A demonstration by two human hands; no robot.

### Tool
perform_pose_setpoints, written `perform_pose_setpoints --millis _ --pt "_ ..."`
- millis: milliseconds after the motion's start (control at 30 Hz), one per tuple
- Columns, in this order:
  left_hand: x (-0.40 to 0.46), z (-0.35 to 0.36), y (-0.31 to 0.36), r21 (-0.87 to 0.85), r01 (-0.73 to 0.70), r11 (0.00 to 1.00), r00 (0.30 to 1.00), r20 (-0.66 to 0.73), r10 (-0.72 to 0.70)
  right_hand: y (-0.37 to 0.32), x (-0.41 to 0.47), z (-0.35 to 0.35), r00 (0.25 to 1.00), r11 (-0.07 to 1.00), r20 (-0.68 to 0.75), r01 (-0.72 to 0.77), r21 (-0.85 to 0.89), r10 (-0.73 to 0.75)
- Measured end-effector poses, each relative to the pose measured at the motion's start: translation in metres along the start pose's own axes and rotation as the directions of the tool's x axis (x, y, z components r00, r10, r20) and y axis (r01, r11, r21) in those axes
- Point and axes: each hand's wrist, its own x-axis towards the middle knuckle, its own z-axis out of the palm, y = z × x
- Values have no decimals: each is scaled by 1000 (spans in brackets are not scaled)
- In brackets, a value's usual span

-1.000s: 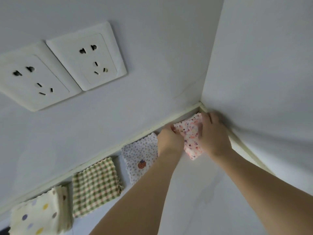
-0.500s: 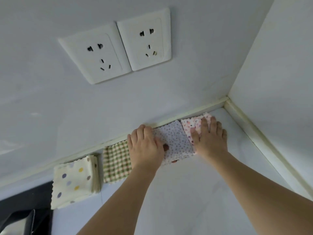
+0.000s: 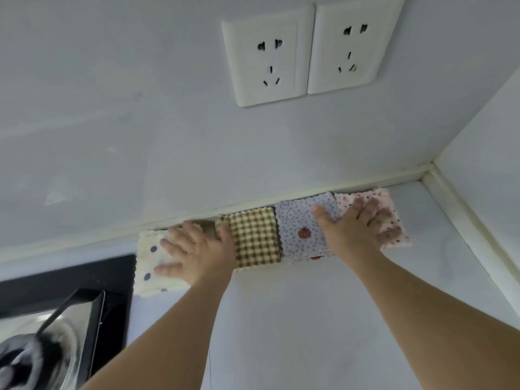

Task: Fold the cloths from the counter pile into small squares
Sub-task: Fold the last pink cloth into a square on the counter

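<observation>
Four folded cloths lie in a row on the white counter point(image 3: 309, 319), against the base of the back wall. From 9 o'clock toward 3 o'clock they are: the cream polka-dot cloth point(image 3: 149, 260), the brown gingham cloth point(image 3: 257, 239), the lilac dotted cloth point(image 3: 298, 229) with a small orange fruit motif, and the pink floral cloth point(image 3: 394, 218) nearest the wall corner. The gingham, lilac and pink cloths touch edge to edge; a narrow gap separates the cream cloth from the gingham one.

The left hand point(image 3: 197, 254) lies flat with fingers spread and straight, grasping nothing. It presses on the cream polka-dot cloth, and its thumb touches the gingham cloth's edge. The right hand point(image 3: 354, 229) is likewise released, fingers extended. It covers the seam between the lilac and pink cloths and hides part of each.

Two white wall sockets point(image 3: 304, 52) are mounted side by side at 12 o'clock above the row. A black cooktop point(image 3: 70, 280) occupies the 8 o'clock area, with a blurred grey pan point(image 3: 36, 350) on it; the cream cloth's left edge overlaps the cooktop border.
</observation>
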Motion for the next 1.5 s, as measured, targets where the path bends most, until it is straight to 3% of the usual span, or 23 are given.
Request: perform_pose_setpoints --millis 133,400,567,667,800,1500 --pt "5 5 -5 -26 75 997 995 65 -73 -10 -6 6 1000 999 -4 15 -47 -15" --pt "6 7 12 -168 67 984 994 97 -51 -16 -11 18 997 993 -28 69 -100 -72" --pt "11 5 1 -65 -6 998 1000 18 7 -21 -14 19 996 995 -68 57 -84 -63" --pt "12 3 -10 18 40 999 999 -15 -40 -29 -16 21 995 999 -100 19 -42 -24" --pt "10 8 -11 -22 117 993 993 11 -117 -34 -16 32 994 998 -106 14 -60 -20" --pt "13 19 -4 -83 118 990 993 27 -117 -38 -18 37 989 997 -147 -7 -81 -5"
